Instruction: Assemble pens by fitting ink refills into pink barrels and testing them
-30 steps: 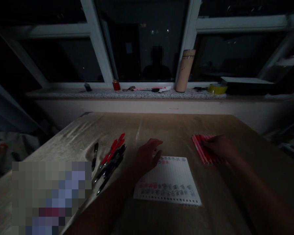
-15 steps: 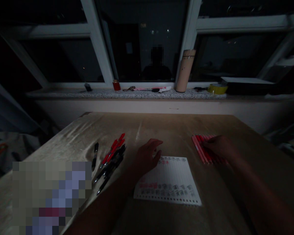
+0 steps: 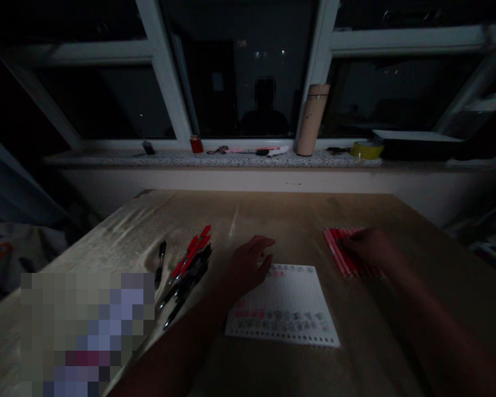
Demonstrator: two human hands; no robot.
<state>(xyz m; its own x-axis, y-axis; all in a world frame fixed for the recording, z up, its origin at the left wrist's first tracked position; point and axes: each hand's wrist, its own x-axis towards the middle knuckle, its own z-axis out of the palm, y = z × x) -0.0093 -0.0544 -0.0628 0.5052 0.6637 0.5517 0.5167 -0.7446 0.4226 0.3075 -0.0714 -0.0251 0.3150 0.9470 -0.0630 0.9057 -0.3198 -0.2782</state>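
On the right of the table lies a tight row of red and pink pencils (image 3: 337, 253), partly hidden by my right hand (image 3: 370, 249). That hand is closed, its fingertips pinched on a pencil in the row. My left hand (image 3: 250, 262) rests at the upper left corner of a sheet of notepaper (image 3: 293, 295), its thumb and fingers apart and holding nothing. Red and dark scribbled marks run along the sheet's top and bottom, and its punched edge faces me. Left of this hand are several black pens (image 3: 188, 278) and red pens (image 3: 192, 251) in a loose group.
One black pen (image 3: 161, 262) lies apart on the left of the brown table (image 3: 281, 215). A blurred-out patch (image 3: 86, 331) covers the near left. On the windowsill (image 3: 169, 158) stand a pinkish flask (image 3: 313, 121), a small red jar (image 3: 196, 144) and yellow tape (image 3: 367, 150).
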